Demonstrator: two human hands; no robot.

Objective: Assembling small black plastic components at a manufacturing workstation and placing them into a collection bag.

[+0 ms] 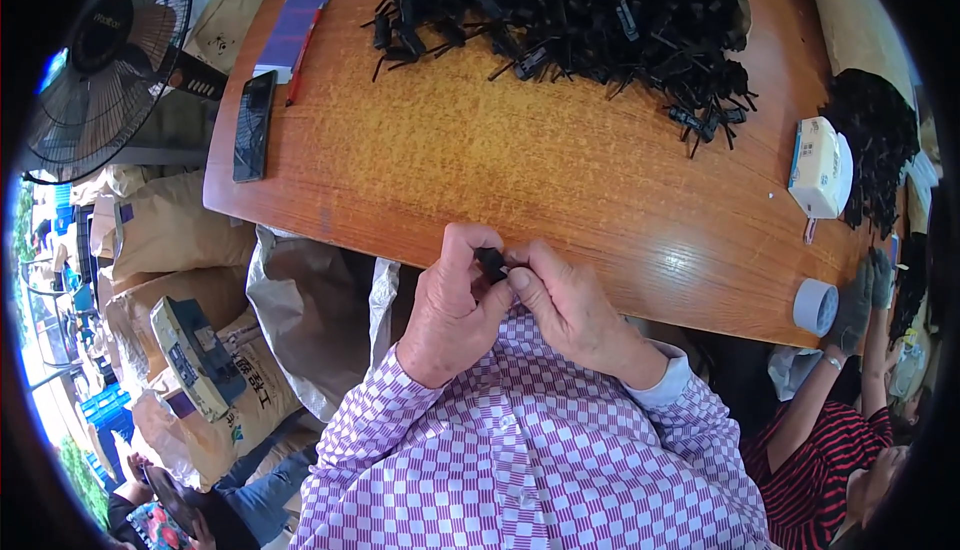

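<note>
Close to my body, at the table's front edge, my left hand [447, 312] is closed, its thumb and fingers pinching a small black plastic part [491, 261]. My right hand [570, 312] meets it there, thumb and forefinger pressed against the same part from the other side. Fingers cover most of the part, so its full shape is hidden. A large heap of similar black plastic parts [560, 20] with thin prongs spreads over the far side of the table. A few loose ones [703, 122] lie at the heap's right front edge.
On the wooden table [430, 160] lie a phone [254, 127], a red pen [305, 55], a tissue pack [818, 168] and a roll of tape [815, 306]. A fan [105, 60] stands left. Sacks [180, 240] fill the left floor. A co-worker in a striped shirt [825, 465] sits right.
</note>
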